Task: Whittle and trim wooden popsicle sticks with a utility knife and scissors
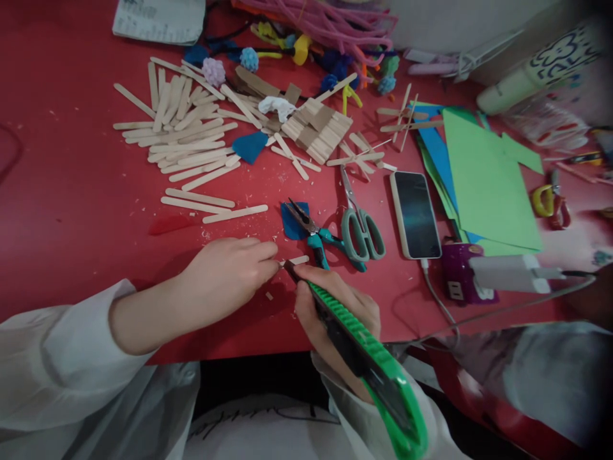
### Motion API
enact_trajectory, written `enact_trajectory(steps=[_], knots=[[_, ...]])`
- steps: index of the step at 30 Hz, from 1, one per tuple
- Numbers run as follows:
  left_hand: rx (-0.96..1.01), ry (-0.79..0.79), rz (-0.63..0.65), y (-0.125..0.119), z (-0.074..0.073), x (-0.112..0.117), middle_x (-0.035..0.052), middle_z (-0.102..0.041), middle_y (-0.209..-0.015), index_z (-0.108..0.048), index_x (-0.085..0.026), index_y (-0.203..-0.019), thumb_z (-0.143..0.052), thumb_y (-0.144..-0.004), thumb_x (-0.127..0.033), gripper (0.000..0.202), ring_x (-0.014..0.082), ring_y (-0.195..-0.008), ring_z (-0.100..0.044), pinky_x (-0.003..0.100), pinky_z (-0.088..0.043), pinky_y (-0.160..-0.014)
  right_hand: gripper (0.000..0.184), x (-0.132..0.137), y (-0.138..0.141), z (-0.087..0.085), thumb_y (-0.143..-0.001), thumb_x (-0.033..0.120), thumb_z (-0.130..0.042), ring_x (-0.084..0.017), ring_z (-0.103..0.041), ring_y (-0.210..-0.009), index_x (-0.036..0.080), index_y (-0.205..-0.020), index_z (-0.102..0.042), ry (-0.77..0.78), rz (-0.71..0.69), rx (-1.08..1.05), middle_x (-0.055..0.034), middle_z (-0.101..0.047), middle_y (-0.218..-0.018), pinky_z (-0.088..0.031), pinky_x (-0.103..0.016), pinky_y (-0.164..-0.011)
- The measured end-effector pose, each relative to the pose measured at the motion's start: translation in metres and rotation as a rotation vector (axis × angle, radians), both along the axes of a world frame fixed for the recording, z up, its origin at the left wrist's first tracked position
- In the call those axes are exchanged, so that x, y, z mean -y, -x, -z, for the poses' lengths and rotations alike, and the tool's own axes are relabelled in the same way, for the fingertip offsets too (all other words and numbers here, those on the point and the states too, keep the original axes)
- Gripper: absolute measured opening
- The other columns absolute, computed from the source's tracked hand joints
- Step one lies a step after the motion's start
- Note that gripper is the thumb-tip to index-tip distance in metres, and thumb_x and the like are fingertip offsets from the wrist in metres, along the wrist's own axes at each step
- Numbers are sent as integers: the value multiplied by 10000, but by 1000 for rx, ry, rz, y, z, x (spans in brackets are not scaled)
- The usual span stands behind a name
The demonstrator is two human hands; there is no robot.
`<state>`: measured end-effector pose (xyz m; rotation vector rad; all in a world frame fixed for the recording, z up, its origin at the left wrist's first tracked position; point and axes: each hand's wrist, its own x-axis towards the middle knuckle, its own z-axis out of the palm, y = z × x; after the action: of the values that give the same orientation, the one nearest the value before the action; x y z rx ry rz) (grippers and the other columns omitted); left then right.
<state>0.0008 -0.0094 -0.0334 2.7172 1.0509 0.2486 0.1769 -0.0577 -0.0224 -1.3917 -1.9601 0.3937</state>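
- The teal-handled pliers (313, 231) serve as landmark, lying on the red desk (62, 230) in front of the person.
- The short wooden stick (301, 260) lies just to the near side of the pliers' head, its free end close to the left of their handles.
- Its visible length runs nearly crosswise, sideways to the person, the free end pointing right.
- The left hand (234, 271), to the left of the pliers and on their near side, is the nearer one: its grip is closed, the fingertips apparently pinching the stick's left end, though the fingers hide the contact.
- The right hand (342, 303), on the near side of the pliers, has its grip wrapped around a green cutter (361, 338).
- The cutter slants from the stick back toward the person and rightward, so its long axis crosses the stick's; its front end meets or overhangs the stick near the left fingertips, and actual contact cannot be told.
- Writing: the printed paper (160, 22), far beyond the pliers and leftward, carries lines too small to read.
- Dark script on the white cloth (263, 437), well to the near side of the pliers, is not legible.
- The pale tumbler (541, 73), far right beyond the pliers, bears black line patterns; no brand can be made out on it.
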Motion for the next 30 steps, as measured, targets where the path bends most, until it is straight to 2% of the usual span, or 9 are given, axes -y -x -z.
enact_trajectory(steps=[6,13,16,23,30], knots=[[20,37,23,0,-1,-1,7,-580,-679,-639,-165,-722,-477,-772,8,242,160,-604,-534,279,-370,-541,145,-2,0,0,-841,143,-538,-74,-596,-538,184,-969,-594,9,-46,16,-16,-699,-789,-507,-173,-581],[-11,20,15,-1,-4,-1,-6,-561,-656,-637,-177,-723,-492,-794,-24,222,148,-583,-536,271,-370,-530,123,-7,-1,-7,-847,151,-508,-78,-625,-523,196,-919,-597,107,-27,30,19,-695,-721,-523,-169,-562],[-7,13,-17,-1,-3,1,4,-601,-726,-638,-178,-794,-500,-831,-71,178,155,-644,-576,270,-397,-564,124,-4,-4,-1,-843,158,-519,-105,-670,-564,189,-926,-607,94,23,-23,-5,-720,-774,-546,-189,-568],[-20,78,-111,-3,-1,1,10,-615,-758,-598,-172,-771,-513,-875,-178,135,160,-679,-588,269,-389,-576,129,4,-16,16,-861,226,-537,-139,-701,-581,201,-956,-622,114,88,-202,-7,-729,-756,-572,-227,-551],[33,89,-96,-1,0,2,7,-586,-742,-622,-173,-766,-519,-865,-158,144,154,-675,-565,264,-372,-561,123,1,-12,14,-847,190,-545,-142,-707,-598,203,-940,-624,97,62,-171,-26,-734,-839,-578,-230,-565]])
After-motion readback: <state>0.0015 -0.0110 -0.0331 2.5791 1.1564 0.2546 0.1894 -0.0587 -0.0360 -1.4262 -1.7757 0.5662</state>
